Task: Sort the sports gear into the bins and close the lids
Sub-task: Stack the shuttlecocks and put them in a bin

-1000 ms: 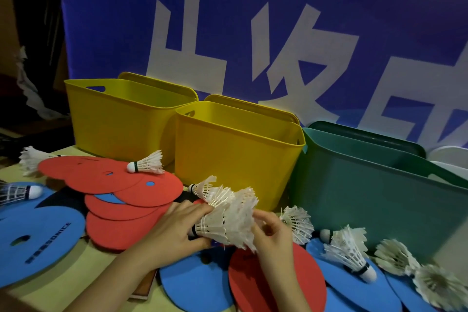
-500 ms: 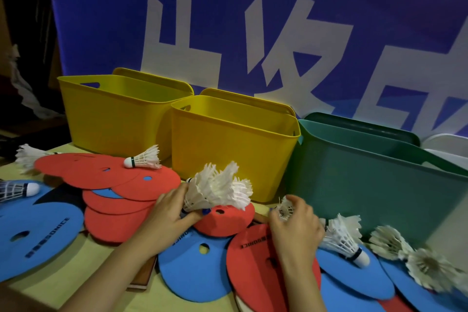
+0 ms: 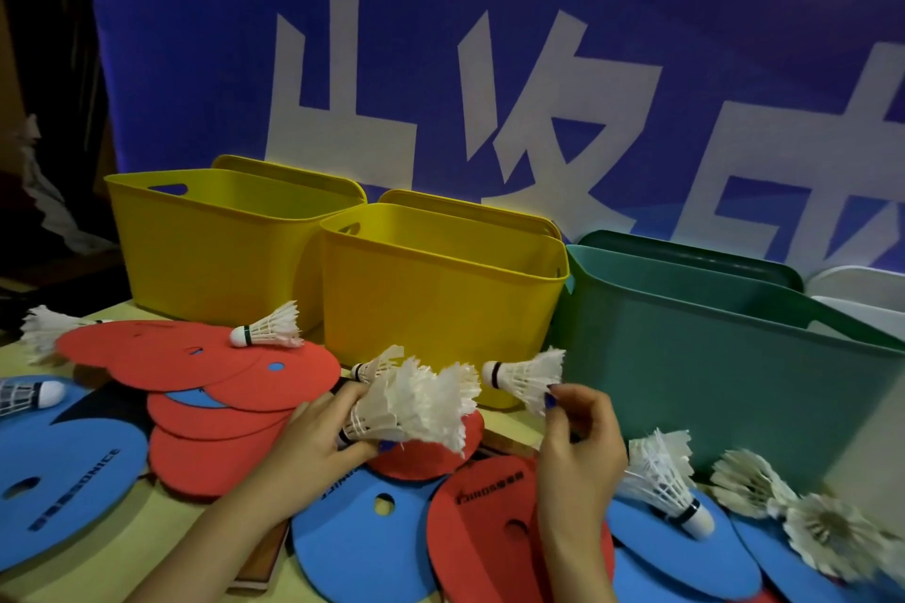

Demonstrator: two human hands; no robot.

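My left hand (image 3: 313, 446) grips a bunch of white shuttlecocks (image 3: 416, 402) low over the table's middle. My right hand (image 3: 578, 441) pinches one more shuttlecock (image 3: 526, 375) by its feathers, cork pointing left, just right of the bunch. Behind them stand two open yellow bins (image 3: 215, 260) (image 3: 440, 304) and an open green bin (image 3: 725, 367). Loose shuttlecocks lie on a red disc (image 3: 267, 331), at the left edge (image 3: 29, 394) and on the right (image 3: 666, 490). Red discs (image 3: 161, 353) and blue discs (image 3: 63, 480) cover the table.
Lids lean behind the bins: yellow ones (image 3: 294, 171) and a dark green one (image 3: 685, 250). A white bin (image 3: 857, 289) shows at the far right. A blue banner with white characters (image 3: 489, 64) closes the back. Two more shuttlecocks (image 3: 783, 509) lie at the right edge.
My right hand has lifted a shuttlecock from the table beside the green bin and carries it toward the bunch. My left hand keeps the bunch, a little higher and further right.
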